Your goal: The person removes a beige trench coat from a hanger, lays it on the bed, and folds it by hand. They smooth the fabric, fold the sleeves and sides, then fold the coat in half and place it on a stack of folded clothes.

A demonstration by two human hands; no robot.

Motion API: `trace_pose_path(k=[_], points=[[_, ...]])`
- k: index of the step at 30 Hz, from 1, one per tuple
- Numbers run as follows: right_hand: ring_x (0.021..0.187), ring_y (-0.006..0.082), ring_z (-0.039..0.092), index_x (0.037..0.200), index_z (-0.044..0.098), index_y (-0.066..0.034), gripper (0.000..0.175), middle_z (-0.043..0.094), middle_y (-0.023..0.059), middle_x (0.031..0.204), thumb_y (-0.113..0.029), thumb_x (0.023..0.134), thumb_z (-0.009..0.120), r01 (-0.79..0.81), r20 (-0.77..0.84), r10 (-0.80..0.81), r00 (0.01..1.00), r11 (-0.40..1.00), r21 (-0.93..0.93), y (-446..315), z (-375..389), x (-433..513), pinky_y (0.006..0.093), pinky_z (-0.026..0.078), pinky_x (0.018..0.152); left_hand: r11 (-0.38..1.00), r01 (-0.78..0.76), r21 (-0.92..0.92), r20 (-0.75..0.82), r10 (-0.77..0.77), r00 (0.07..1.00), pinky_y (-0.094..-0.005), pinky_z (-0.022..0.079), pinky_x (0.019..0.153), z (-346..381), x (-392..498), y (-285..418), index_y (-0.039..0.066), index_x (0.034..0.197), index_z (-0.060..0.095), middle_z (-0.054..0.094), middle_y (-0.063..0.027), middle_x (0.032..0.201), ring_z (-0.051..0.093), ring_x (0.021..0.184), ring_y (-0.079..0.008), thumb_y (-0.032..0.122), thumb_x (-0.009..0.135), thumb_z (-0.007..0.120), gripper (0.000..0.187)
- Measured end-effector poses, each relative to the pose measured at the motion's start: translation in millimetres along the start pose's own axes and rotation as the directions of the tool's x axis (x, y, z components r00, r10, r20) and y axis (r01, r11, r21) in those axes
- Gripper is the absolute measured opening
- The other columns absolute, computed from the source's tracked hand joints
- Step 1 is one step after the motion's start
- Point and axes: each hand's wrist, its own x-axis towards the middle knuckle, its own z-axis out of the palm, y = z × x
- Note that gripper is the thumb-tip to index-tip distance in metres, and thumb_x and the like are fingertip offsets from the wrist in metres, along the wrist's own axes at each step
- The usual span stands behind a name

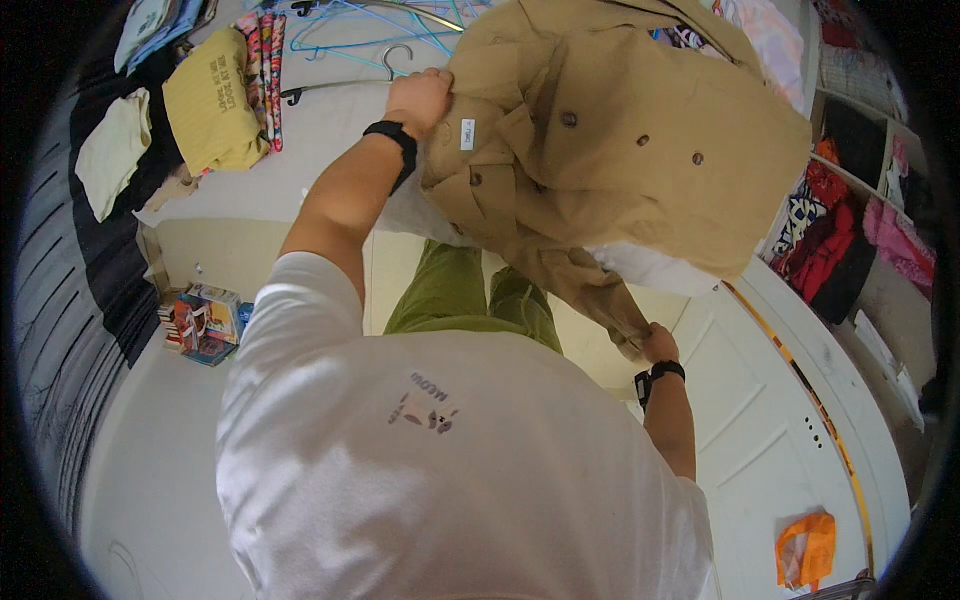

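A tan buttoned coat (660,97) lies spread over the white-covered surface before me, its lower edge hanging over the near side. At the coat's neck, my left hand (421,96) is closed on the fabric beside a small sewn-in label. My right hand (661,343) grips the end of a tan sleeve (577,281), pulled down towards me and to the right. Both wrists wear black bands. Just above my left hand, a dark hanger with a metal hook (396,58) lies on the cover, partly hidden by the coat.
Blue wire hangers (352,46) lie at the back. Folded clothes, a yellow one (211,101) among them, sit on the left by a dark curtain (112,262). Open shelves with clothes (825,232) and a white panelled door (757,420) are at the right. Books (206,322) stand low on the left.
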Motion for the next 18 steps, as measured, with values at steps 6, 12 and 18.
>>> trace_pose_path(k=[6,12,18], points=[[0.085,0.0391,0.06,0.095,0.058,-0.0027,0.017,0.064,0.0224,0.093,-0.014,0.083,0.056,-0.077,-0.142,0.107,0.984,0.976,0.205,41.9,-27.1,-7.2,0.0454,0.047,0.074,0.969,0.164,-0.183,-0.241,-0.206,0.948,-0.0502,0.048,0.077,-35.4,-2.5,-85.3,0.012,0.107,0.055,0.063,-0.0144,0.107,0.06,0.097,-0.0389,0.03,0.092,0.044,0.025],[0.08,0.0356,0.06,0.093,0.057,-0.0025,0.016,0.063,0.021,0.088,-0.012,0.081,0.058,0.043,-0.169,-0.001,0.986,0.968,0.246,51.4,-30.3,25.2,0.0424,0.047,0.072,0.741,0.329,-0.585,-0.067,-0.448,0.891,-0.0443,0.047,0.078,-7.0,4.5,-125.2,0.006,0.105,0.054,0.064,-0.0179,0.102,0.061,0.093,-0.0366,0.043,0.091,0.051,0.04],[0.08,0.0343,0.061,0.092,0.057,-0.0018,0.015,0.063,0.0213,0.086,-0.012,0.081,0.056,0.131,-0.15,-0.083,0.985,0.932,0.339,41.6,-28.8,37.4,0.0401,0.047,0.072,-0.014,0.389,-0.921,0.36,-0.414,0.836,-0.0288,0.046,0.07,68.6,-56.7,-84.7,0.001,0.104,0.059,0.061,-0.0061,0.09,0.056,0.078,-0.0147,0.055,0.086,0.058,0.056]])
